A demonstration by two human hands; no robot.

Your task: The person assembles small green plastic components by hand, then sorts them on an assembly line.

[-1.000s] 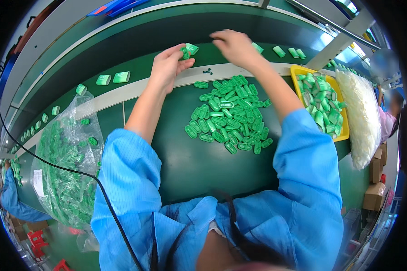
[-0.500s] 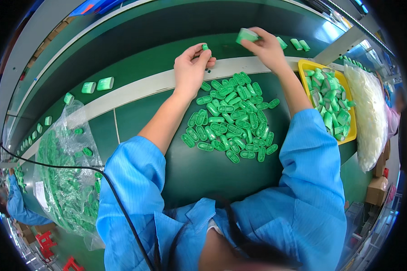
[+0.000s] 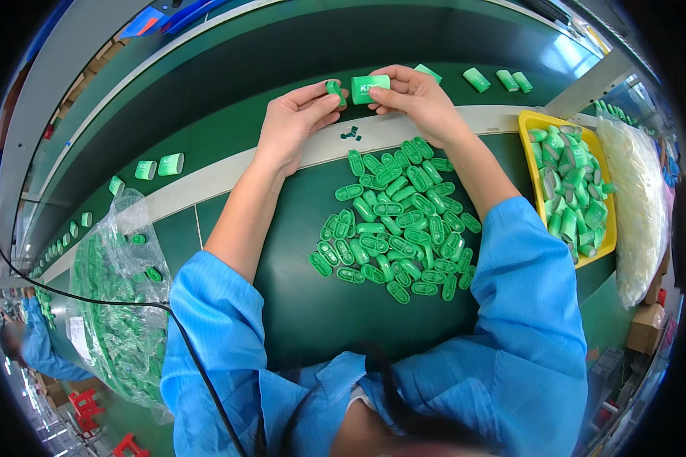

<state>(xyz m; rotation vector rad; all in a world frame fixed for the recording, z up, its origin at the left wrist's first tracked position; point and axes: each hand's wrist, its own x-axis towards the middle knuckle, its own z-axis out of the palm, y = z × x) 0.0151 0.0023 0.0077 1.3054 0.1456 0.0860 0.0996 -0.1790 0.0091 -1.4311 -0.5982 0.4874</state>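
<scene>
Over the far strip of the bench, my left hand (image 3: 293,126) is closed on a small green oval cap (image 3: 336,93), its recessed side turned toward the right. Just to the right of it, my right hand (image 3: 419,99) pinches a green, hollow-looking plastic casing (image 3: 369,89) with white print. The cap and casing are close together with a narrow gap between them. Below my hands, several dark little squares (image 3: 351,134) lie on the pale strip. Between my forearms spreads a loose pile of green oval caps (image 3: 392,244) on the dark green bench.
A yellow basket (image 3: 608,242) full of green casings stands at right, beside a white plastic bag (image 3: 639,228). Other casings (image 3: 171,164) line the green far lane. At left lie a clear bag (image 3: 114,320) of green parts and a black cable (image 3: 114,302). A co-worker's blue sleeve (image 3: 49,346) shows beyond.
My right hand has come left and down with the casing, bringing it beside the cap. My left hand has shifted slightly left and lower, uncovering the dark little squares.
</scene>
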